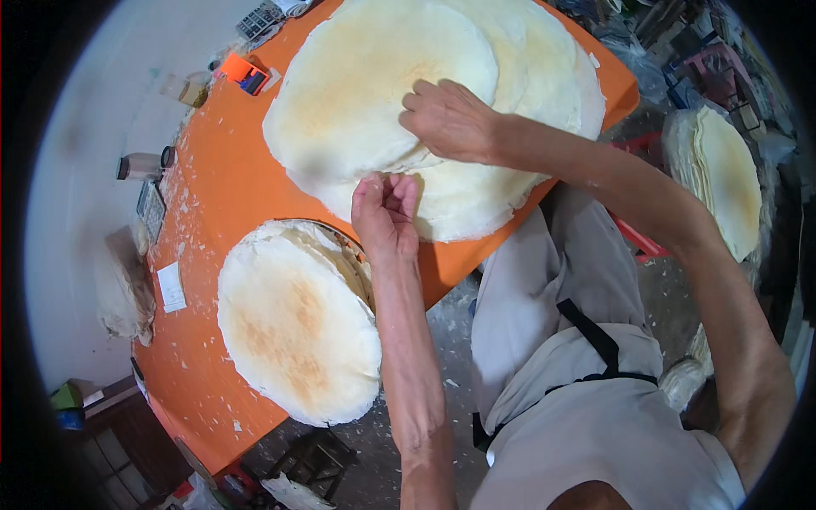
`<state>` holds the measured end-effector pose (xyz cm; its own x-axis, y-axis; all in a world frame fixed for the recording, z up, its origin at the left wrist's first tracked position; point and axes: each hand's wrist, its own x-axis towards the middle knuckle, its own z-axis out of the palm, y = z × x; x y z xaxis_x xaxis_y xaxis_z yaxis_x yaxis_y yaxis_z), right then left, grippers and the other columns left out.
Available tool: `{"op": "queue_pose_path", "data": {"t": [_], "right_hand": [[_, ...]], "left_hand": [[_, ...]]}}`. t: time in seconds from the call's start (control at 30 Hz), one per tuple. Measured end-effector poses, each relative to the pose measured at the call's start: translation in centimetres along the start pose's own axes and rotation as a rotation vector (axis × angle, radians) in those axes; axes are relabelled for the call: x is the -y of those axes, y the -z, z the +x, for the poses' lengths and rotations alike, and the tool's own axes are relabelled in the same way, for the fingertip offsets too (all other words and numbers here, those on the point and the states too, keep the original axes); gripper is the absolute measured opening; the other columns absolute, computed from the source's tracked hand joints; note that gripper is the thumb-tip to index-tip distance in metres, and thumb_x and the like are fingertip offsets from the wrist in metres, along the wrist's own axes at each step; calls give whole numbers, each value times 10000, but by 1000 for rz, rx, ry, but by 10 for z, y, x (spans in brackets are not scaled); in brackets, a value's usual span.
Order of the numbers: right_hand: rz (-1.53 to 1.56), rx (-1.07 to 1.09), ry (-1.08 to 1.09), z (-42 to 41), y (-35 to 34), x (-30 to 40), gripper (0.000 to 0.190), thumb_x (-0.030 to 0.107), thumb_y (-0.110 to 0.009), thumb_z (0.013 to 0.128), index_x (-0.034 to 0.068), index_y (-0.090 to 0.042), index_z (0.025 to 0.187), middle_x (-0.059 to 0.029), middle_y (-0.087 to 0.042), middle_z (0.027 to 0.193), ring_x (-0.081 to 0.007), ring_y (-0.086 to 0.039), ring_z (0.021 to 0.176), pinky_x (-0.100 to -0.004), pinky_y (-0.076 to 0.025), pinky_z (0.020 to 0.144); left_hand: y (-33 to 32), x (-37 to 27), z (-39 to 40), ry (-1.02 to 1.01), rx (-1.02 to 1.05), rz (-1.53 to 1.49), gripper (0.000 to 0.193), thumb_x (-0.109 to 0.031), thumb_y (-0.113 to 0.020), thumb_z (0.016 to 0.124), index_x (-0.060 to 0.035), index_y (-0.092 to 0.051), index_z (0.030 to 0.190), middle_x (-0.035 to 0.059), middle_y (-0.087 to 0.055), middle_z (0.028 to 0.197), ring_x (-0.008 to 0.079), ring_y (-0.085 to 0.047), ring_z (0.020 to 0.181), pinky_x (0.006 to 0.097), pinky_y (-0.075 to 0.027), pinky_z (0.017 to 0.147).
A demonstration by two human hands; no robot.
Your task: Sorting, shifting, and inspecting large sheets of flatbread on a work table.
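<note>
Large thin round flatbreads [357, 83], pale with light brown patches, lie overlapped in a broad pile on the orange table. My left hand [386, 213] is palm up at the pile's near edge, thumb and fingertips pinched on the rim of a flatbread. Over the upper flatbread rests my right hand [446, 121], knuckles up and fingers curled down; whether it grips a sheet is hidden. Beside my left forearm, a second stack of round flatbreads [299, 331] sits at the table's near edge, partly over a round rim.
The orange table [210, 191] is strewn with crumbs. Along the wall are a calculator [260, 22], an orange tape dispenser [245, 73], a jar [140, 167], a paper slip [171, 287] and a bag [124, 287]. More flatbreads [727, 185] stand at right above a red stool [637, 236].
</note>
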<state>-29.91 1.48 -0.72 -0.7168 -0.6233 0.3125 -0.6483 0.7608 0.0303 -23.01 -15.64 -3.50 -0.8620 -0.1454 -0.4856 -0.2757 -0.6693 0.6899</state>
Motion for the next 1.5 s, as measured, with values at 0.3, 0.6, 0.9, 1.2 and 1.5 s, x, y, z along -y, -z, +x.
{"op": "queue_pose_path", "data": {"t": [0.3, 0.6, 0.9, 1.2, 1.5], "right_hand": [[-45, -60, -94, 0, -4, 21, 422, 238, -688, 719, -3, -574, 1046, -81, -551, 880, -234, -537, 890, -340, -402, 677], [64, -39, 118, 61, 65, -48, 141, 99, -580, 750, 52, -556, 880, -108, -585, 880, -300, -583, 925, -442, -458, 765], [-33, -206, 96, -7, 64, -51, 110, -3, -570, 671, 34, -625, 758, -182, -605, 665, -366, -640, 715, -480, -481, 630], [25, -95, -56, 26, 97, -84, 111, 107, -637, 714, 9, -639, 767, -168, -623, 706, -319, -629, 711, -417, -496, 620], [-460, -485, 26, 72, 201, -91, 88, 29, -620, 638, -2, -664, 708, -200, -644, 704, -307, -665, 685, -407, -531, 603]], "left_hand": [[-11, -29, 17, 93, 194, -123, 34, -95, -521, 926, -86, -531, 895, 49, -596, 867, 232, -597, 881, 438, -518, 886], [10, -15, -19, 48, 295, -67, 276, -182, -464, 969, 12, -514, 1159, 197, -550, 1209, 347, -542, 1143, 441, -485, 973], [6, 10, -30, 110, 191, -70, 267, -124, -487, 953, 51, -497, 1155, 217, -553, 1173, 340, -562, 1119, 404, -511, 963], [-15, 26, -27, 130, 264, -246, 195, -89, -532, 928, 78, -530, 1029, 242, -564, 1143, 375, -541, 1147, 450, -486, 998], [-49, 41, -10, 218, 244, -278, 196, -128, -457, 968, 31, -547, 898, 243, -587, 1045, 385, -552, 1109, 507, -459, 1013]]}}
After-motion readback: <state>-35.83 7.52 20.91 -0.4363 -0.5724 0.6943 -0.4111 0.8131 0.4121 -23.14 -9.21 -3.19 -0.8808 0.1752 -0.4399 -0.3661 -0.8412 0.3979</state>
